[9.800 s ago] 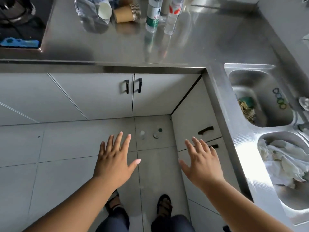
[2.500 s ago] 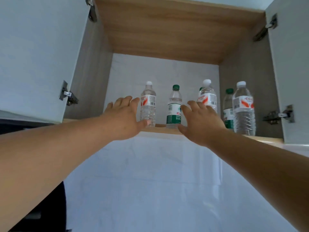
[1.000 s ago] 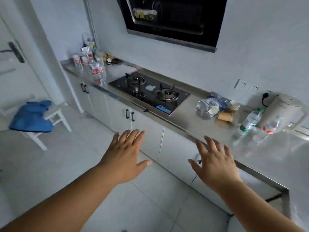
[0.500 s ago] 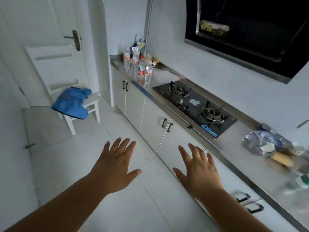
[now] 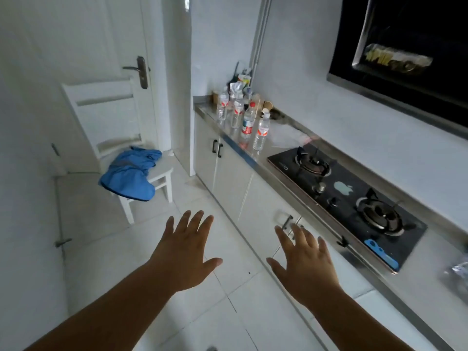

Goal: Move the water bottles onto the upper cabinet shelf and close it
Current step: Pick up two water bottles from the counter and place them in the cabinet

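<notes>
Clear plastic water bottles (image 5: 260, 134) stand clustered at the far end of the steel tabletop (image 5: 283, 171), near its front edge, past the gas hob (image 5: 349, 198). We're between loads: left hand (image 5: 188, 252) and right hand (image 5: 307, 264) both spread flat with nothing in their grip, over the floor and well apart from the bottles. Next move, we judge: walk down and take a bottle per hand. Floor lane looks open; chair (image 5: 121, 153) with blue cloth (image 5: 131, 174) narrows it on the left.
</notes>
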